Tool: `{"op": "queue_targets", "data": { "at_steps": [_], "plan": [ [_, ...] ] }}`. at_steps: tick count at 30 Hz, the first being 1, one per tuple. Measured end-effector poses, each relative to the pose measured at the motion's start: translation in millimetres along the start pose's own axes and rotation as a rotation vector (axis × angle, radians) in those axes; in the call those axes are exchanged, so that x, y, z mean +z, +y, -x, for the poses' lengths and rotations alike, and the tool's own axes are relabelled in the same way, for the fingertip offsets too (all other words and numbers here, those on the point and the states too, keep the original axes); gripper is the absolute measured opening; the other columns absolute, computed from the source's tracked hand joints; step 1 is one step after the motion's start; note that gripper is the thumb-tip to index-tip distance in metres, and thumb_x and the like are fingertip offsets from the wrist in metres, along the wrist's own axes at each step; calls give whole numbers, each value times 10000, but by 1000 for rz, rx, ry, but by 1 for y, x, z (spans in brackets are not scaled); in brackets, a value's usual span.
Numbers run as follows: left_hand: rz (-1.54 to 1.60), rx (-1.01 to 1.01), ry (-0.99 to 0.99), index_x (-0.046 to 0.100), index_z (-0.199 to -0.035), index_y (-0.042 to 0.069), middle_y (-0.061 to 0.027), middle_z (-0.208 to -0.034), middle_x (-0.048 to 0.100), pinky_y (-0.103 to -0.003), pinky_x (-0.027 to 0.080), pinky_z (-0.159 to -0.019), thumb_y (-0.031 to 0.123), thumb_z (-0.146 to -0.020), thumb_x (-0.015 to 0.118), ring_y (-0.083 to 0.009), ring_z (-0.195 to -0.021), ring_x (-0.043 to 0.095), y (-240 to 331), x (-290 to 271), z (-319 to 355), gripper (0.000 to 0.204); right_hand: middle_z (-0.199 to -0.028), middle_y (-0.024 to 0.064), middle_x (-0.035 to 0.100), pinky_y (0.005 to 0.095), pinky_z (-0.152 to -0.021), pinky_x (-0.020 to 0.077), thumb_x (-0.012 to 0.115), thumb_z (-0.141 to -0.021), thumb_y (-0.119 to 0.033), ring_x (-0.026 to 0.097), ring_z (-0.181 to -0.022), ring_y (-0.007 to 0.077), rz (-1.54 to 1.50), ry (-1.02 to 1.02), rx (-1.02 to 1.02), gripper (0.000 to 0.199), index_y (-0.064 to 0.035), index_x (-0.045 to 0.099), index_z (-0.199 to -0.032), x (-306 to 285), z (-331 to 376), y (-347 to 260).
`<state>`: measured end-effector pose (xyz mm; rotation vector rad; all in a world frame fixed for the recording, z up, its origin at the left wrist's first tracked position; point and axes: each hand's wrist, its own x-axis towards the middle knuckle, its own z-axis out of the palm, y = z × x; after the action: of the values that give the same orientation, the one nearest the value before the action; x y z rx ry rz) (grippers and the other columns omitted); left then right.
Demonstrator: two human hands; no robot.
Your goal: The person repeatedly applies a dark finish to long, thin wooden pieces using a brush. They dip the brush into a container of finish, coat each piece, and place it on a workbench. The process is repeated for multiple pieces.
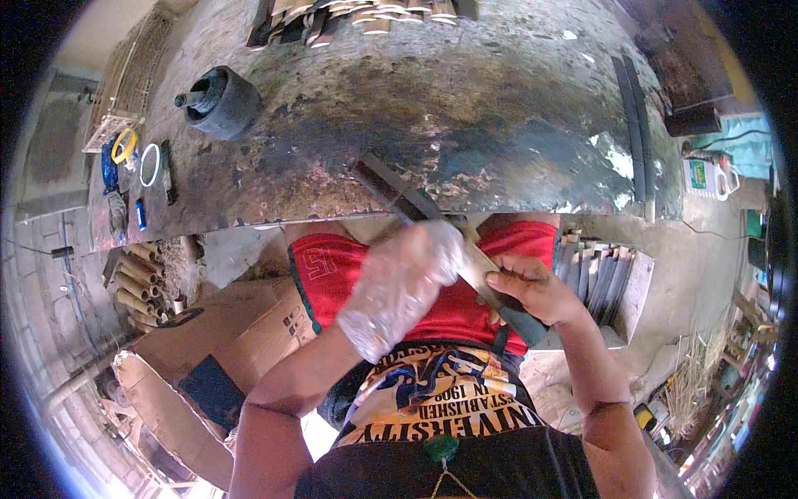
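Note:
A long bamboo slat (384, 185), mostly dark with a pale stretch in the middle, slants from the table's near edge down across my lap. My left hand (406, 270), in a clear plastic glove, is closed around it near the table edge. Whether a cloth or something else is also under those fingers, I cannot make out. Lower down, my bare right hand (534, 287) holds the slat beside its pale part, with the thumb laid along it. The slat's upper end lies over the worn tabletop (332, 125).
A dark cup-like container (226, 104) with something standing in it is at the table's left. Stacked slats (374, 15) lie at the far edge, and two dark strips (633, 125) at the right. A box of slats (598, 279) stands below right; bamboo tubes (140, 284) lie below left.

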<state>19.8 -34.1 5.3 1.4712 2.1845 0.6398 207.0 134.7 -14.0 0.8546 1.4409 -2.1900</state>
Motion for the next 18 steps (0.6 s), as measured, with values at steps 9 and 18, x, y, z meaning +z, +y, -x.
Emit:
{"op": "queue_targets", "data": {
  "at_steps": [9, 18],
  "plan": [
    [-340, 105, 459, 665, -1015, 76, -165, -943, 679, -451, 571, -760, 137, -932, 608, -363, -900, 679, -128, -41, -50, 117, -868, 52, 670, 288, -614, 554, 564, -1048, -165, 670, -683, 123, 98, 72, -40, 207, 12, 591, -1153, 7, 1, -2],
    [-16, 55, 312, 613, -1187, 95, -152, -998, 654, -483, 574, -762, 151, -939, 577, -361, -910, 682, -32, 13, -5, 257, -870, 127, 669, 364, -647, 522, 580, -1016, -108, 687, -727, 235, 836, 350, -433, 152, -18, 586, -1138, 30, 16, -8]
  ]
}}
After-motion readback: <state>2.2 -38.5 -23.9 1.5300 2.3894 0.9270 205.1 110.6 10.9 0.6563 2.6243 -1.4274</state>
